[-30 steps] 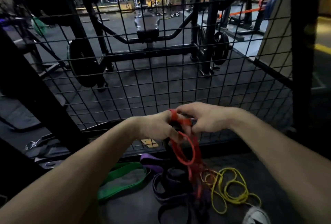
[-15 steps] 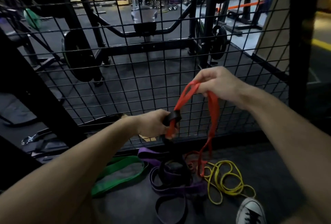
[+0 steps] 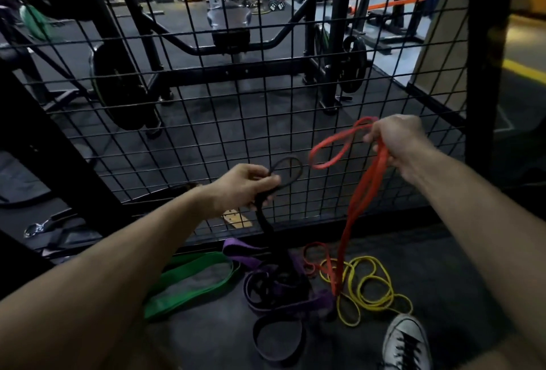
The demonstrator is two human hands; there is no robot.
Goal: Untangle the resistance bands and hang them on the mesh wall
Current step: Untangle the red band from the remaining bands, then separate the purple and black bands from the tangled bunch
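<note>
While the person stood close to the mesh wall [image 3: 206, 121], each hand held up a different band in front of it. The left hand [image 3: 242, 188] had its fingers curled round a black band [image 3: 267, 222], pinching it just below a small loop that stuck up past the fingertips; the rest of that band hung straight down to the floor and ran into the pile there. The right hand [image 3: 399, 143], raised higher and well apart from the left, gripped a red band [image 3: 359, 201] with its fingers closed over it. One loop of the red band drooped out to the left of the fist, between the two hands, and its long doubled part hung down to the floor, where it met a yellow band [image 3: 372, 290] lying in loose coils. Beside the yellow coils a purple band [image 3: 283, 301] lay tangled with the lower end of the black one, and a wide green band [image 3: 192, 281] lay flat to the left, partly hidden by the left forearm. An orange band [image 3: 310, 254] showed as a small loop just behind the yellow one. A white-toed sneaker [image 3: 406, 340] stood near the yellow coils. Behind the mesh, a weight rack [image 3: 230, 44] with plates stood on the dark gym floor.
</note>
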